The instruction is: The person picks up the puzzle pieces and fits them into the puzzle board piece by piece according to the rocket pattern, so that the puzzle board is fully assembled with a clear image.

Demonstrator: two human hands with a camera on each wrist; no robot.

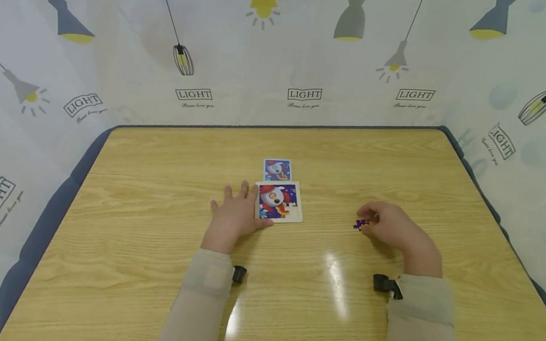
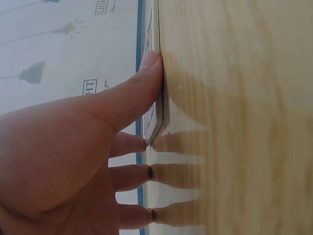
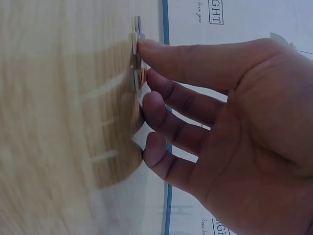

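Observation:
A square puzzle board [image 1: 299,212] lies on the table in the head view, most of its picture, a white and red figure on purple, filled in. Pale bare base shows at its right side. My left hand [image 1: 234,215] rests at the board's left edge with fingers spread, its thumb along the near edge. In the left wrist view the thumb [image 2: 152,66] touches the board's side. To the right, my right hand [image 1: 390,226] pinches a puzzle piece with thumb and curled forefinger. Purple and orange puzzle pieces [image 1: 359,224] show at its fingertips, partly hidden by them.
A small picture card [image 1: 278,169] with a similar picture lies just beyond the board. The wooden table [image 1: 156,210] has a dark blue border, and a white lamp-printed cloth [image 1: 262,59] stands around its far and side edges.

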